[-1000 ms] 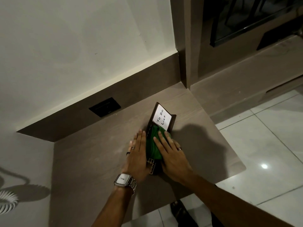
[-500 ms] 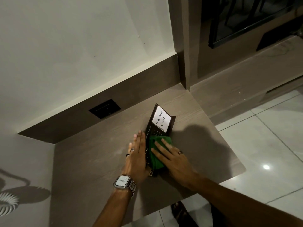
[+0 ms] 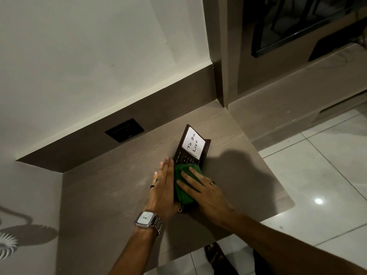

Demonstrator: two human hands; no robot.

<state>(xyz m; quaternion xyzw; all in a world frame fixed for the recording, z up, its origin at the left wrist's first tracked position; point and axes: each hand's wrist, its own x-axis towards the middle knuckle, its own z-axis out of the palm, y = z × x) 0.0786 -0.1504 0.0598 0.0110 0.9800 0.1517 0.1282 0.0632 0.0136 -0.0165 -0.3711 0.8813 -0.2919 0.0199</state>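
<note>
Cloth (image 3: pixel 182 196) slid nearer, right hand (image 3: pixel 208 195) pressing — flat

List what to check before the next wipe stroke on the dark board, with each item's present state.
1. Cloth under control: ok. The right hand lies flat on the green cloth, fingers spread.
2. Board steadied: ok. The left hand rests flat along the left edge of the dark board.
3. Note out of the way: ok. The white note reading "To Do List" lies beyond the cloth, apart from it.
4. Board supported: ok. It lies on the desk, back from the near edge.
5. Surface under the cloth clean: cannot tell, hidden.
</note>
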